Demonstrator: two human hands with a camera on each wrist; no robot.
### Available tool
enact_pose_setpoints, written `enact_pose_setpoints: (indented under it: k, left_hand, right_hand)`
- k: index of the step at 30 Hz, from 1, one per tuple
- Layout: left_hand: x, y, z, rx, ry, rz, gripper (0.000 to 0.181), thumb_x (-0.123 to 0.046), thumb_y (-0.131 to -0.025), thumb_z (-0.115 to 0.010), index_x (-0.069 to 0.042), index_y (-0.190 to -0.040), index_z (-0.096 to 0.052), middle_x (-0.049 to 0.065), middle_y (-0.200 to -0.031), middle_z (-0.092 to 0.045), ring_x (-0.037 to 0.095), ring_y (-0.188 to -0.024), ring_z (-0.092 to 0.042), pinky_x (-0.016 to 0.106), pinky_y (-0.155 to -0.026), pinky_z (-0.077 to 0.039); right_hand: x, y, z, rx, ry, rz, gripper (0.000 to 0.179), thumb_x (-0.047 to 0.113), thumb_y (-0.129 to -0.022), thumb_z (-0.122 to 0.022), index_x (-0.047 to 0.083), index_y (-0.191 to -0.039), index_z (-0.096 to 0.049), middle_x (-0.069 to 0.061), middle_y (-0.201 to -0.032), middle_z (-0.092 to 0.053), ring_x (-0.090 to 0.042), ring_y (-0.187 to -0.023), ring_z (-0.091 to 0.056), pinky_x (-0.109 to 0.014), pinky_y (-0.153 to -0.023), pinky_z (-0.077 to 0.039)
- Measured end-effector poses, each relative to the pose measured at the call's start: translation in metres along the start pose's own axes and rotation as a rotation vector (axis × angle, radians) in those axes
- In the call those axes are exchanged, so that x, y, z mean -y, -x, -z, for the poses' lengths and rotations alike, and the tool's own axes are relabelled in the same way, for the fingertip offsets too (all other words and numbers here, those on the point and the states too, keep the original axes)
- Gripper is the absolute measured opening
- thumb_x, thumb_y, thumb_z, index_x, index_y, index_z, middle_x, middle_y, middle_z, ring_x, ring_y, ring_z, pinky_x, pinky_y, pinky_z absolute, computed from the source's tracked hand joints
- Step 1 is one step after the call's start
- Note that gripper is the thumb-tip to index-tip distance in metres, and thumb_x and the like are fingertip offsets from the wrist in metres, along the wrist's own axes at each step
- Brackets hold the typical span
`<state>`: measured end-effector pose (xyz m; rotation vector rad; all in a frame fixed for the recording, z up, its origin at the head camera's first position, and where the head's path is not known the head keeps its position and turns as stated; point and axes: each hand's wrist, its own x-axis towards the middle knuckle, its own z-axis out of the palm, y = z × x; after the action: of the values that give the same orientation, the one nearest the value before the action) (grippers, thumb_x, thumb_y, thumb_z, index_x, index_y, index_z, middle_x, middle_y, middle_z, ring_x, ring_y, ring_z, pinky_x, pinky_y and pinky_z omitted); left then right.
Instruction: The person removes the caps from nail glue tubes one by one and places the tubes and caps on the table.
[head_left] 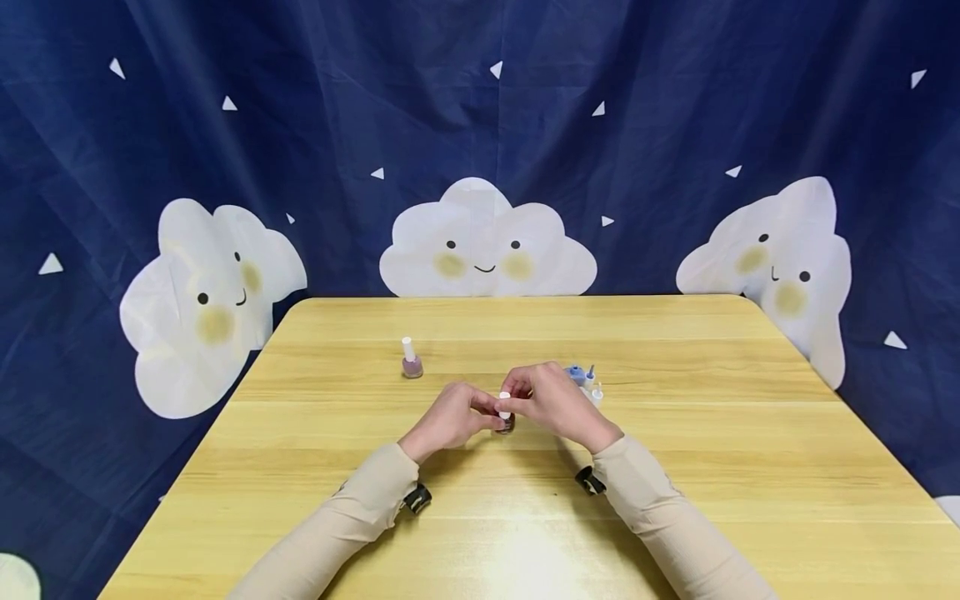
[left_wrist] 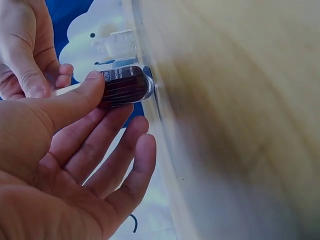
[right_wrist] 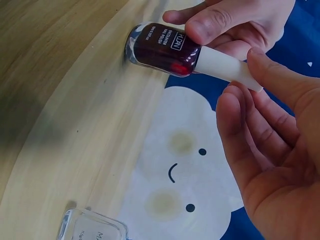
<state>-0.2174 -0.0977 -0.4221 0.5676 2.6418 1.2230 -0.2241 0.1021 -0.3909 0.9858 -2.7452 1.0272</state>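
A nail polish bottle [right_wrist: 162, 47] with dark red polish stands upright at the middle of the table. My left hand [head_left: 453, 414] pinches the bottle's glass between thumb and fingers, its other fingers spread loosely in the left wrist view. From the other side my right hand [head_left: 553, 402] holds the top of the long white cap [right_wrist: 220, 64] between thumb and fingertips. The cap sits on the bottle's neck; whether it is loose I cannot tell. White lettering shows on the dark red glass [left_wrist: 127, 85].
Left of the hands, farther back, stands a lilac nail polish bottle [head_left: 412, 366] with a white cap. Just beyond my right hand are a blue bottle [head_left: 576, 374] and a clear bottle [right_wrist: 97, 227], partly hidden. A dark blue curtain [head_left: 480, 108] hangs behind the wooden table [head_left: 675, 350].
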Motion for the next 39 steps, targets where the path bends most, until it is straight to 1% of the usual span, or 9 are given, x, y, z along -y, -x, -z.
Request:
enact_pose_setpoints:
  k: [5, 9, 13, 18, 21, 24, 26, 32, 39]
  left_hand:
    - [0.0008, -0.0004, 0.0007, 0.002, -0.003, -0.009, 0.011, -0.018, -0.089, -0.081, -0.015, -0.099, -0.083, -0.003, -0.094, -0.08, 0.007, -0.086, -0.066, 0.031, -0.078, -0.05]
    - [0.0003, -0.0004, 0.001, 0.002, -0.004, 0.001, 0.012, -0.017, -0.089, -0.081, -0.016, -0.101, -0.082, -0.001, -0.097, -0.08, 0.01, -0.085, -0.065, 0.029, -0.075, -0.048]
    - [0.0003, -0.0011, 0.0008, 0.004, -0.006, 0.008, 0.013, -0.017, -0.089, -0.08, -0.015, -0.102, -0.082, -0.001, -0.099, -0.08, 0.01, -0.087, -0.065, 0.031, -0.076, -0.049]
    - [0.0006, -0.0016, -0.0005, 0.037, -0.004, 0.017, 0.015, -0.015, -0.091, -0.079, -0.014, -0.105, -0.08, -0.003, -0.097, -0.078, 0.011, -0.092, -0.067, 0.04, -0.089, -0.053]
    - [0.001, -0.0018, -0.0015, 0.046, 0.005, 0.02, 0.016, -0.015, -0.091, -0.078, -0.013, -0.107, -0.078, -0.003, -0.097, -0.076, 0.013, -0.095, -0.068, 0.043, -0.095, -0.053]
    - [0.0014, -0.0023, -0.0012, 0.041, 0.02, 0.019, 0.018, -0.016, -0.09, -0.08, -0.012, -0.108, -0.077, -0.003, -0.099, -0.076, 0.013, -0.096, -0.069, 0.043, -0.095, -0.053]
    - [0.0016, -0.0022, -0.0005, 0.041, 0.034, 0.02, 0.021, -0.017, -0.089, -0.081, -0.012, -0.108, -0.076, -0.002, -0.1, -0.077, 0.014, -0.097, -0.069, 0.042, -0.095, -0.053]
    - [0.0017, -0.0013, 0.0, 0.052, 0.059, 0.014, 0.021, -0.016, -0.087, -0.083, -0.011, -0.106, -0.078, 0.002, -0.101, -0.078, 0.014, -0.095, -0.07, 0.04, -0.093, -0.054]
    - [0.0, -0.0013, -0.0021, 0.045, 0.04, 0.029, 0.015, -0.015, -0.086, -0.084, -0.014, -0.101, -0.08, -0.001, -0.098, -0.079, 0.012, -0.096, -0.068, 0.043, -0.094, -0.052]
  right_hand:
    - [-0.0005, 0.0007, 0.0003, -0.004, 0.001, 0.037, 0.007, 0.018, -0.092, -0.078, 0.015, -0.086, -0.075, 0.009, -0.075, -0.072, -0.001, -0.065, -0.062, -0.021, -0.06, -0.051]
    - [-0.0007, 0.0007, 0.0001, -0.014, 0.015, 0.064, 0.006, 0.018, -0.091, -0.079, 0.016, -0.086, -0.078, 0.009, -0.076, -0.073, 0.0, -0.062, -0.056, -0.02, -0.056, -0.046]
    - [-0.0003, 0.0004, 0.0001, -0.023, 0.027, 0.072, 0.006, 0.021, -0.091, -0.079, 0.017, -0.086, -0.08, 0.009, -0.078, -0.075, -0.001, -0.06, -0.052, -0.019, -0.054, -0.041]
    - [-0.0005, 0.0017, 0.0001, -0.016, 0.031, 0.04, 0.008, 0.022, -0.092, -0.079, 0.018, -0.084, -0.078, 0.008, -0.075, -0.074, 0.0, -0.056, -0.048, -0.019, -0.051, -0.037]
    - [0.0003, 0.0019, -0.0006, -0.015, 0.052, 0.008, 0.009, 0.023, -0.091, -0.079, 0.017, -0.084, -0.077, 0.009, -0.074, -0.072, 0.0, -0.058, -0.051, -0.02, -0.053, -0.041]
    - [0.0019, 0.0011, -0.002, -0.027, 0.073, -0.028, 0.01, 0.024, -0.091, -0.08, 0.016, -0.086, -0.075, 0.009, -0.075, -0.071, 0.0, -0.064, -0.058, -0.021, -0.06, -0.048]
    - [0.0024, 0.0006, -0.003, -0.034, 0.072, -0.047, 0.012, 0.024, -0.09, -0.08, 0.014, -0.087, -0.074, 0.009, -0.075, -0.071, -0.001, -0.067, -0.06, -0.023, -0.063, -0.05]
    - [0.0023, -0.0009, -0.0041, -0.015, 0.038, -0.081, 0.015, 0.026, -0.091, -0.08, 0.016, -0.086, -0.07, 0.011, -0.076, -0.068, -0.003, -0.069, -0.06, -0.023, -0.064, -0.05]
    - [0.0001, -0.0014, -0.0039, -0.011, 0.001, -0.081, 0.02, 0.03, -0.087, -0.083, 0.017, -0.085, -0.068, 0.012, -0.074, -0.066, -0.004, -0.067, -0.059, -0.023, -0.062, -0.049]
